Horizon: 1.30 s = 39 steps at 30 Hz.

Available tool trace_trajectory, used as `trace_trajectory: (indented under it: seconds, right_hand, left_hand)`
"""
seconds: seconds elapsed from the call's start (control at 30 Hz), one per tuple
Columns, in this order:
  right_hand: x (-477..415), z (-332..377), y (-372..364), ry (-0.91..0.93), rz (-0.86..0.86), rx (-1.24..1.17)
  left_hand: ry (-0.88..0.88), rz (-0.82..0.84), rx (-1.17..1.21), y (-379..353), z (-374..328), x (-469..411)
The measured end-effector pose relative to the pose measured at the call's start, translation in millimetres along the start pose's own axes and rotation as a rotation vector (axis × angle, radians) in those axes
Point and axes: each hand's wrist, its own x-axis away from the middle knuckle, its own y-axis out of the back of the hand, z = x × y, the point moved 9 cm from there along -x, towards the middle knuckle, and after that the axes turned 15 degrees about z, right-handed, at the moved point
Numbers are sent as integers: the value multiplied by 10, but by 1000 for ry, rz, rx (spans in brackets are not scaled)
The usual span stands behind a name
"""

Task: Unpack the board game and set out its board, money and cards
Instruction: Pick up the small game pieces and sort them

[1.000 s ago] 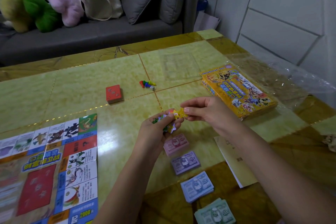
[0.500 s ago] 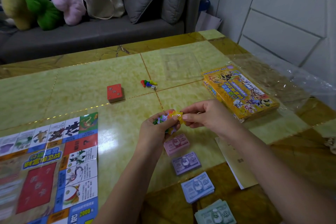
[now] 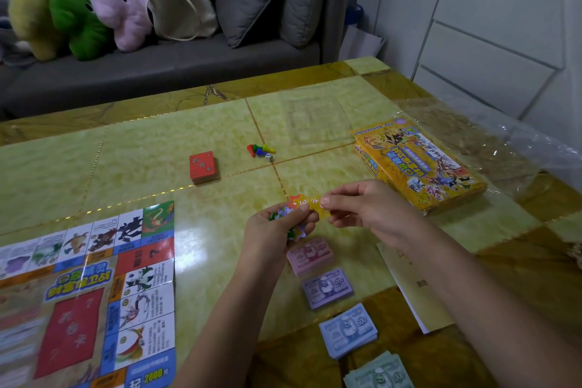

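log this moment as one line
left hand: holds token bunch | right hand: pinches yellow token | board, money stacks, red card deck: laid on table

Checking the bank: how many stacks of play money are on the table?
4, in one row: pink stack farthest, then purple stack, blue stack, and green stack cut by the frame; others may lie beyond.

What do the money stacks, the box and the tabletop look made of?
Money stacks: thin matte printed paper; layered sheet edges show.
Box: glossy printed cardboard, likely; crisp folded edges, slight sheen.
Tabletop: polished stone or stone-look tile, can't tell which; veined pattern, mirror-like reflections, inlaid seam lines.
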Motion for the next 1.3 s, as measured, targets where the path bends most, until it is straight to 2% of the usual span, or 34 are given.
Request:
trace_trajectory:
  seconds: [0.17,0.5,0.8,0.97,1.07,1.3]
  right_hand:
    - [-24,2,9,42,-9,-200]
    - [-21,5,27,53,-84,18]
    - [4,76,130,77,-112,34]
    - [-25,7,156,44,-77,-76]
    - [-45,-81,276,6,-120,-98]
    - [-85,-208,569,-79,-220,255]
  left_hand:
    - [4,18,-27,-39,-7,16]
    - [46,23,-301,-71,-43,53]
    - [43,139,-352,-178,-54,31]
    - [46,92,-311,-132,-63,31]
    - [55,40,-238,-73,-71,31]
    - [55,2,0,37,-49,4]
